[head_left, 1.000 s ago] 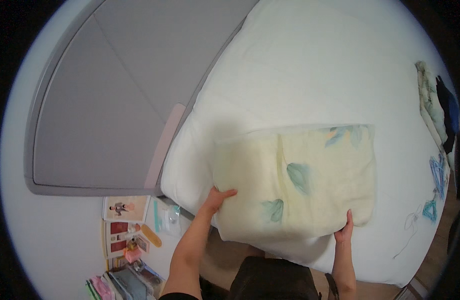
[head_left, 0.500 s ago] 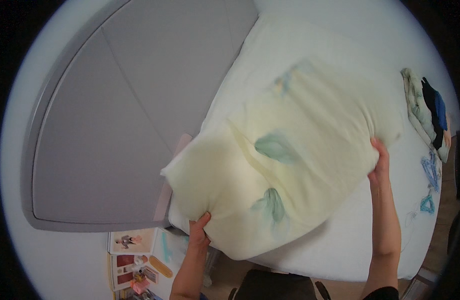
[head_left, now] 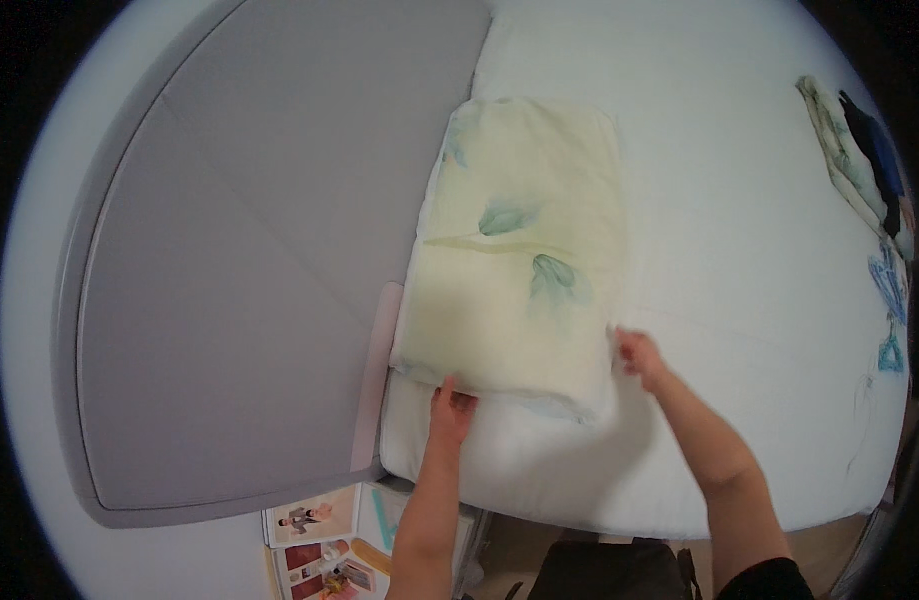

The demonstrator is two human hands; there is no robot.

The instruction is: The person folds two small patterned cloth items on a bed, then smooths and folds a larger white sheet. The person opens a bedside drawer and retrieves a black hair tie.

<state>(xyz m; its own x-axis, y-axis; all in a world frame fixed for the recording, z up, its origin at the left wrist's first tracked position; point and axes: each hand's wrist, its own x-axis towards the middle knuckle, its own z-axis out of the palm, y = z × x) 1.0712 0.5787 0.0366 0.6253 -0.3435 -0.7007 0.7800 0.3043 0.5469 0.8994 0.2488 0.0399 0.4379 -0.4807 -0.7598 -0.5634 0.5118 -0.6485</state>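
Pillow lay on the bed, directly ahead of both hands, its long axis running away from the person along the grey headboard, which stood to the left of the left hand. It was pale yellow with a few green leaf prints, and its near short end sat just beyond the fingertips.

The left hand was at the pillow's near left corner, fingers pushed under or against the lower edge; it touched the fabric, but whether it pinched the cloth or only pressed on it could not be told from this angle. The right hand was at the near right corner, fingers loosely spread and touching the side of the pillow, seemingly released rather than gripping.

Both hands stood about equally near to the pillow, one at each corner of the same short end, the left a little closer to the person. White sheet spread to the right of the right hand, and folded clothes lay well apart at the bed's far right edge. Below the left forearm, off the bed, some printed papers lay beside the headboard's foot.
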